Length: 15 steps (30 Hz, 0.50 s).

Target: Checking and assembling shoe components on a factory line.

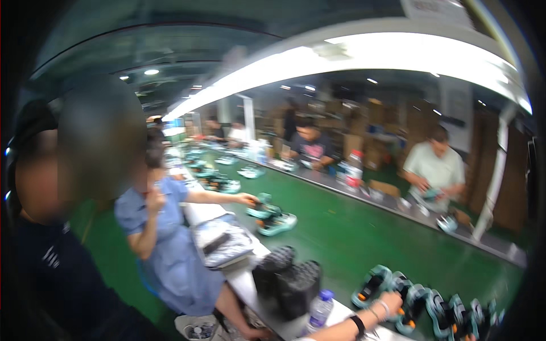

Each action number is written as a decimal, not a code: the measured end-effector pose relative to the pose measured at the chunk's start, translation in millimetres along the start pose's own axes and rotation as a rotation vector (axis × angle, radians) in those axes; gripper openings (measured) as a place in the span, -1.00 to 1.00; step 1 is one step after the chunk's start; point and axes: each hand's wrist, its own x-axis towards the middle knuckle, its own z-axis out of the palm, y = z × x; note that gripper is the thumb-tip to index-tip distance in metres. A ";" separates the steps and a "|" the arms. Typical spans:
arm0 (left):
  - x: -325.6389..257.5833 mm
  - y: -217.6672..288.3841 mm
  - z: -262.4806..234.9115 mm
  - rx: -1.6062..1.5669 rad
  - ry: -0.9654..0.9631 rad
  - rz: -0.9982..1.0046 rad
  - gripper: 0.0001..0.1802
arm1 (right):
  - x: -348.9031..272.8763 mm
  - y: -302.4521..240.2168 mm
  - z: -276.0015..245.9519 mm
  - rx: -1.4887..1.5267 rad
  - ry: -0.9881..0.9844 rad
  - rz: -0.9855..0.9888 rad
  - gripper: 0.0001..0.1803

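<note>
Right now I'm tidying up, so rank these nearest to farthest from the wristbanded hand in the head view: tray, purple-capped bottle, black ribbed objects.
1. Purple-capped bottle, left of the wristbanded hand.
2. Black ribbed objects, just beyond the bottle.
3. Tray, farther up-left.

No text can be read; every marking is blurred or too small. A hanging sign (438, 10) at the upper right top edge carries reddish characters, smeared past reading. Below it, a pale panel (455, 108) bears faint marks, equally unclear. At the lower left, a dark top (62, 278) shows 1 small patch of slanted white print. Right of centre, a seated person's dark shirt (313, 149) has a pinkish print, indistinct. Near it, a large bottle (355, 169) wears a red-and-white label, and its lettering cannot be made out.
</note>
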 end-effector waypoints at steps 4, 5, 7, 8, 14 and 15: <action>16.9 -17.7 -5.3 0.043 -0.261 0.028 -0.67 | -12.5 61.0 17.6 -0.411 -0.088 -0.129 -0.50; 21.1 -23.1 -2.6 0.027 -0.310 -0.019 -0.59 | -15.1 65.7 22.5 -0.374 -0.031 -0.185 -0.47; 30.1 -34.5 11.7 -0.111 -0.346 -0.058 -0.48 | -19.9 76.3 23.6 -0.381 0.044 -0.162 -0.46; 35.9 -33.2 7.7 -0.090 -0.428 -0.031 -0.46 | -21.4 77.3 20.6 -0.373 0.038 -0.076 -0.45; 18.3 -18.8 22.5 -0.143 -0.300 -0.040 -0.37 | -34.8 91.4 3.9 -0.366 0.066 0.088 -0.44; 9.7 -22.8 26.1 -0.113 -0.286 -0.018 -0.37 | -36.9 93.0 6.3 -0.326 0.093 0.120 -0.39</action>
